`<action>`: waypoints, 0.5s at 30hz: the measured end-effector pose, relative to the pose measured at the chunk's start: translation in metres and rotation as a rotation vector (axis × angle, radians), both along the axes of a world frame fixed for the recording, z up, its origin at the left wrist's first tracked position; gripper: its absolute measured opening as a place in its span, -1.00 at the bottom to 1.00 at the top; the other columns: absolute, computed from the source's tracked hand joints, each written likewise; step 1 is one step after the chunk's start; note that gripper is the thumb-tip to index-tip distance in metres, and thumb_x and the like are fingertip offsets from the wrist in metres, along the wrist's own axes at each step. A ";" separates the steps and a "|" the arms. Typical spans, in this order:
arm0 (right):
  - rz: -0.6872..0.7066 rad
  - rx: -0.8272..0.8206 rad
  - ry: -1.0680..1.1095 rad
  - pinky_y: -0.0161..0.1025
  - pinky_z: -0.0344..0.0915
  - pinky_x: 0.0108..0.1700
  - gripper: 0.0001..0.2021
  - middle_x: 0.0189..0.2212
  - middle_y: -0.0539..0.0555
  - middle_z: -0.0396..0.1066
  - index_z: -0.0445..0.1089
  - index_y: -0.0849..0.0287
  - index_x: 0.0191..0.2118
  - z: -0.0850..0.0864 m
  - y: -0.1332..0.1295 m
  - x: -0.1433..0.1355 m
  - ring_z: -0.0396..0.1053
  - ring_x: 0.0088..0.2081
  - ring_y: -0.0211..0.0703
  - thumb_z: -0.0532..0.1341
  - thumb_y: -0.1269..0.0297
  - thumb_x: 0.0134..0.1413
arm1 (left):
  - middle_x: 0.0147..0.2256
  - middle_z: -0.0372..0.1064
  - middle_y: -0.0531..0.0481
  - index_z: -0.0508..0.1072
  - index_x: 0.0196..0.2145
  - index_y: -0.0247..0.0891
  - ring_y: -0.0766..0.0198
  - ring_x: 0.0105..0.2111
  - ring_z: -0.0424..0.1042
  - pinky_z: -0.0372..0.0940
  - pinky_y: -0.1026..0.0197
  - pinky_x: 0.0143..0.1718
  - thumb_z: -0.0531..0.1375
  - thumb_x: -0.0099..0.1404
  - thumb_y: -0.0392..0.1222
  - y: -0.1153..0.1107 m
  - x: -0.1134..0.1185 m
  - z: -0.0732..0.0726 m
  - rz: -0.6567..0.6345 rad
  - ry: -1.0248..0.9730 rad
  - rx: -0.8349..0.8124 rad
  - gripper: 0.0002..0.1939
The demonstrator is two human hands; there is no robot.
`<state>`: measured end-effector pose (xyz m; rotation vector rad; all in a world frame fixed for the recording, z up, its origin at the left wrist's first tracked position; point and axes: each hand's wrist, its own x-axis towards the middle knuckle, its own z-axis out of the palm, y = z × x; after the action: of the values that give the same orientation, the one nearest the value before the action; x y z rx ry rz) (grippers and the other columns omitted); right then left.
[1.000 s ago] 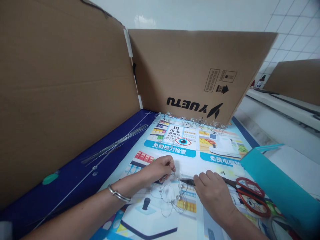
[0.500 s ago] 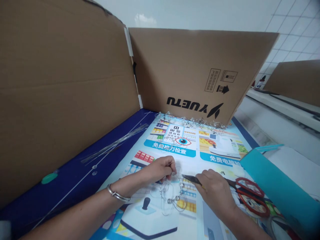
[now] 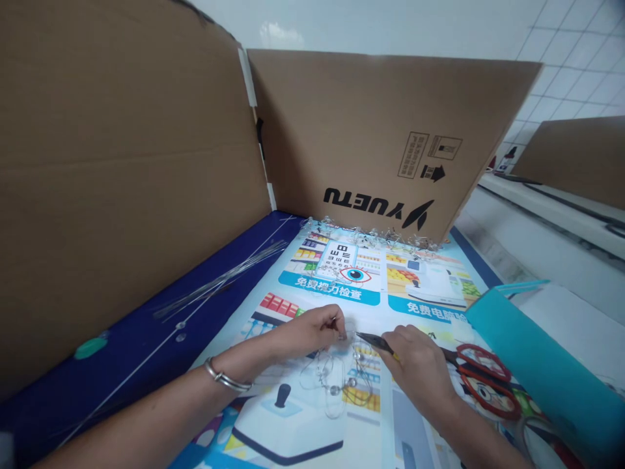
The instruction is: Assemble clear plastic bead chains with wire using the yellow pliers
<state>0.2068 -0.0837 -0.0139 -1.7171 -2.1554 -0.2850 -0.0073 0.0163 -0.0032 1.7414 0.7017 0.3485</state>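
My left hand (image 3: 317, 329) is closed in a pinch on a thin wire loop with clear beads (image 3: 334, 391), which dangles below the fingers in several loose curls. In my right hand (image 3: 418, 358) is a pair of pliers (image 3: 372, 340) with dark pointed jaws and a bit of yellow handle showing. The jaw tips point left at the wire, just beside my left fingertips; whether they touch it I cannot tell. Beyond my right hand lie red-handled scissors (image 3: 491, 384), their blades partly hidden behind it.
Several beaded wire pieces (image 3: 371, 236) line the foot of the cardboard panel (image 3: 303, 130) at the back. Straight wires (image 3: 224, 280) lie on the blue surface at left, near a green oval (image 3: 90, 348). A turquoise box (image 3: 541, 352) stands at right, by a tape roll (image 3: 537, 436).
The plier tips and my left fingertips have shifted slightly, and the dangling beaded wire has swung a little to the right. Both hands keep their hold.
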 end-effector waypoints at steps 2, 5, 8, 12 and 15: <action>0.001 0.014 -0.006 -0.30 -0.01 -0.34 -0.80 -0.53 0.02 0.23 0.30 0.18 -0.47 0.000 0.000 0.000 0.15 -0.41 -0.24 0.09 0.23 0.10 | -0.54 0.17 0.12 0.31 -0.34 -0.28 0.44 -0.56 0.16 0.06 0.41 -0.57 0.07 0.15 -0.22 0.000 0.000 0.001 0.000 0.000 0.011 -0.89; -0.005 0.010 -0.008 -0.30 0.00 -0.33 -0.82 -0.53 0.01 0.24 0.32 0.17 -0.45 0.000 -0.001 0.000 0.17 -0.40 -0.23 0.10 0.23 0.09 | -0.56 0.15 0.13 0.30 -0.36 -0.28 0.44 -0.57 0.14 0.05 0.41 -0.57 0.09 0.15 -0.20 0.001 0.001 0.000 0.004 0.010 0.036 -0.89; -0.003 0.015 -0.016 -0.30 0.00 -0.33 -0.84 -0.53 0.01 0.25 0.32 0.16 -0.45 -0.002 -0.001 0.000 0.18 -0.40 -0.23 0.10 0.24 0.09 | -0.55 0.16 0.14 0.29 -0.40 -0.28 0.45 -0.57 0.12 0.05 0.41 -0.58 0.09 0.11 -0.26 0.001 0.001 -0.003 0.037 0.005 0.067 -0.94; 0.004 0.015 -0.027 -0.29 0.00 -0.32 -0.83 -0.53 0.02 0.25 0.32 0.17 -0.45 -0.004 -0.001 0.000 0.17 -0.39 -0.22 0.10 0.24 0.09 | -0.56 0.17 0.14 0.28 -0.41 -0.27 0.46 -0.61 0.13 0.04 0.42 -0.61 0.06 0.06 -0.35 0.002 0.000 -0.008 0.050 0.027 0.064 -0.91; -0.008 -0.009 -0.011 -0.28 0.00 -0.32 -0.84 -0.52 0.02 0.24 0.32 0.17 -0.45 -0.004 -0.002 -0.001 0.17 -0.39 -0.21 0.11 0.24 0.08 | -0.56 0.19 0.13 0.26 -0.39 -0.27 0.43 -0.59 0.18 0.08 0.42 -0.60 0.05 0.05 -0.35 0.004 0.000 -0.009 0.042 0.040 0.073 -0.89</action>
<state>0.2057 -0.0859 -0.0181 -1.7333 -2.1617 -0.2879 -0.0077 0.0201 -0.0117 1.8093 0.7632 0.3734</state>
